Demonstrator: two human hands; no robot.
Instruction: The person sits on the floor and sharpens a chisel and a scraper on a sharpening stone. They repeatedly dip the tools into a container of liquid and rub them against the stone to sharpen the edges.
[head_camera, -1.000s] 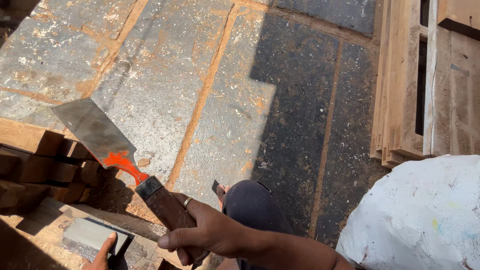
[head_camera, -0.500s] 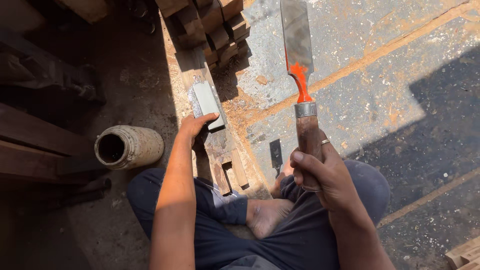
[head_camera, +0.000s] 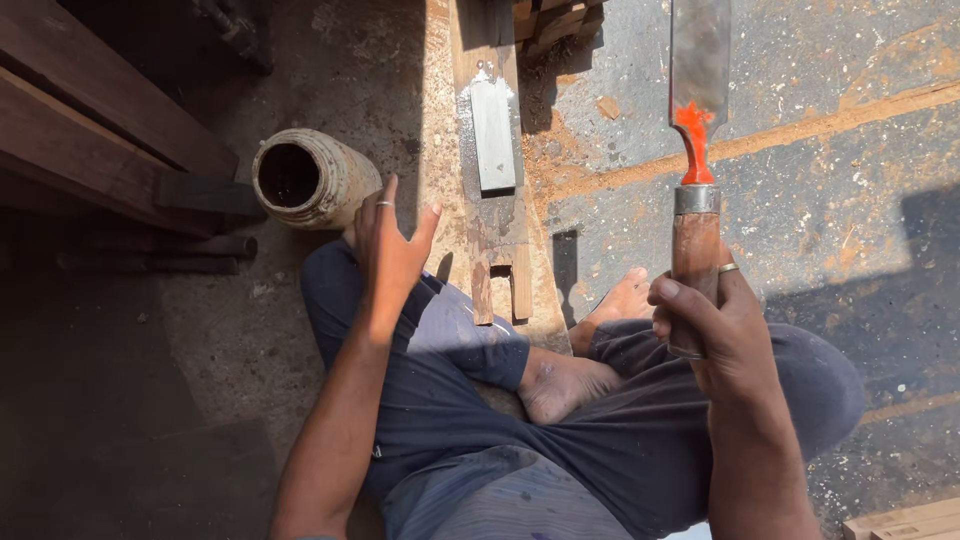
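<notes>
Right hand (head_camera: 715, 320) clenched round upright chisel (head_camera: 697, 130), blade clear of legs; left hand (head_camera: 390, 250) spread, empty, near sharpening stone (head_camera: 493, 135).

A round clay pot (head_camera: 315, 180) lies on its side on the dirt floor; dark wooden planks (head_camera: 95, 120) lie beside it. Small wood blocks (head_camera: 555, 20) are heaped at the paved floor's (head_camera: 800, 200) top edge.

I see a chisel (head_camera: 697, 150) with dull, worn metal blade, orange-painted neck and smooth brown wooden handle, a matt grey sharpening stone (head_camera: 493, 134) on rough wood, and a gritty, dusty clay pot (head_camera: 313, 180).
</notes>
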